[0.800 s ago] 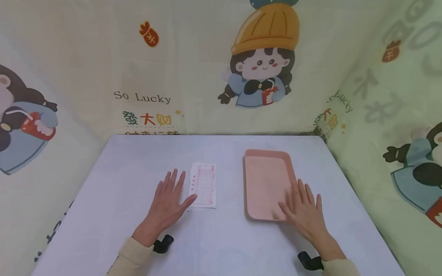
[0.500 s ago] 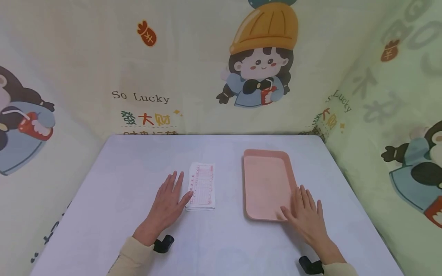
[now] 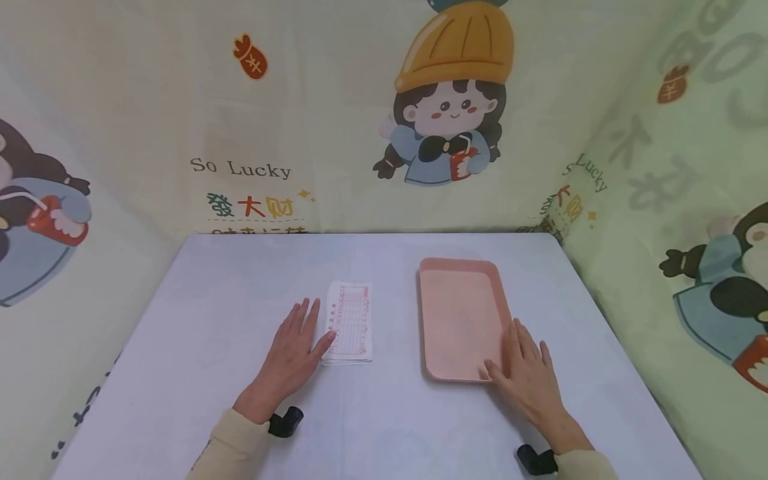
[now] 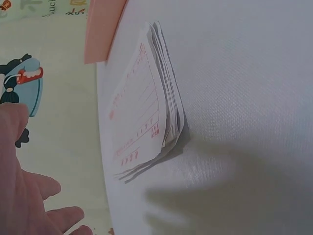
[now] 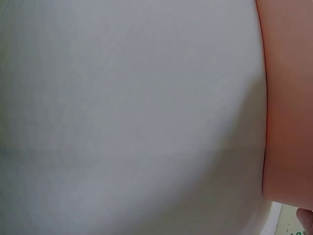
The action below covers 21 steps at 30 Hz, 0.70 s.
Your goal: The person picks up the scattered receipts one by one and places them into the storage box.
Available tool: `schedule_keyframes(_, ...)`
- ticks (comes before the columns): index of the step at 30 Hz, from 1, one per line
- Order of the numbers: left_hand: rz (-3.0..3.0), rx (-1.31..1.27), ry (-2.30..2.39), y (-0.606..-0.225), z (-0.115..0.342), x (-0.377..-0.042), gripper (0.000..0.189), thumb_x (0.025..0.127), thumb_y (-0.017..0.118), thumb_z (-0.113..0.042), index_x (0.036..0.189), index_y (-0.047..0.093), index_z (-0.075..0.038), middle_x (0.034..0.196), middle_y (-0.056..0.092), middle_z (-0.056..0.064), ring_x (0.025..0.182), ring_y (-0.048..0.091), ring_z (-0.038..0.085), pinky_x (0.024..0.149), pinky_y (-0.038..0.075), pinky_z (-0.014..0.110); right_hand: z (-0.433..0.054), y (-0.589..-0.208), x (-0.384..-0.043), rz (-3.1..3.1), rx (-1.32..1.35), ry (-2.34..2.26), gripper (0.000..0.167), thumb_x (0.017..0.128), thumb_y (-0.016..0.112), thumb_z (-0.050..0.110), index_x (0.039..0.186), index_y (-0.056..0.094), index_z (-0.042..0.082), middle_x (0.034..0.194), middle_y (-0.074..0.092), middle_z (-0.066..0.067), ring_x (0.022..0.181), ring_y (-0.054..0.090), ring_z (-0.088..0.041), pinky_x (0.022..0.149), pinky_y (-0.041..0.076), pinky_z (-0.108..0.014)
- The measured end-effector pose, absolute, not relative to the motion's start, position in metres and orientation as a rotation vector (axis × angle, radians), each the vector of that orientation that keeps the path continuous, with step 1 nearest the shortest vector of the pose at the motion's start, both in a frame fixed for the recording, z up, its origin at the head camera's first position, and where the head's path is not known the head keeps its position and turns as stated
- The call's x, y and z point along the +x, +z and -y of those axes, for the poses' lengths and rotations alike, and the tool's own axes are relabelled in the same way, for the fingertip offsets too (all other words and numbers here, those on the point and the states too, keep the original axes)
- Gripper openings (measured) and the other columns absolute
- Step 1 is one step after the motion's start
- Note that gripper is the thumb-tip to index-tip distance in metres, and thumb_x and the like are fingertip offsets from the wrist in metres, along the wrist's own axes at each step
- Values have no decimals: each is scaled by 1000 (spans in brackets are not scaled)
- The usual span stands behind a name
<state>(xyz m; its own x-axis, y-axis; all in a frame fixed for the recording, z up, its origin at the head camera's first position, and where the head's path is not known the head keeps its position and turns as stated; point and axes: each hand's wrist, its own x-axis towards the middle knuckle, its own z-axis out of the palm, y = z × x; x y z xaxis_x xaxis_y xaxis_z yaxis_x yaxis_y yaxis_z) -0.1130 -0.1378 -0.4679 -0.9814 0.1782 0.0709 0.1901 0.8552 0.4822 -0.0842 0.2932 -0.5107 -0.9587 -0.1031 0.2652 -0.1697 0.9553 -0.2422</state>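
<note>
A stack of white paper slips (image 3: 351,323) printed with red ruled forms lies on the white table, left of the middle. My left hand (image 3: 291,350) is held flat with straight fingers at its left, the thumb overlapping the stack's edge in the head view. In the left wrist view the stack (image 4: 142,107) shows loose layered sheets, and that hand (image 4: 29,181) is apart from it. Right of the middle lies a shallow pink rectangular tray (image 3: 462,320). My right hand (image 3: 528,377) is at the tray's near right corner, fingers extended along the rim. Its fingertip (image 5: 305,219) barely shows in the right wrist view.
The white tabletop (image 3: 384,427) ends at a back edge against a cream curtain (image 3: 336,120) printed with cartoon figures and lettering. More printed cloth (image 3: 648,220) hangs along the right side. Each wrist wears a black camera mount (image 3: 287,422).
My left hand has drawn slightly left, its thumb lying less over the slips. The right hand has moved a little nearer the front, its fingers closer together. Tray and slips stay put.
</note>
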Motion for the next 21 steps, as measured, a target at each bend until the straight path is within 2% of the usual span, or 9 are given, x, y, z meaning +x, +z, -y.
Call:
schedule_keyframes(7,3030,-316,-815,-467,134,-115,78,100,50,-46,157,17,-3,164,17,22,151,12,43,120,18,63,-291,-512,-85,2879,212,363,93,90,59,52,155,20,-2,161,25,-23,145,28,-43,112,21,-69)
schedule_keyframes(21,3037,-307,-845,-471,131,-121,77,101,50,-42,156,17,2,163,19,24,151,16,43,120,19,61,-286,-511,-88,2854,224,303,86,89,59,49,153,29,-2,161,27,-21,144,30,-42,112,21,-69)
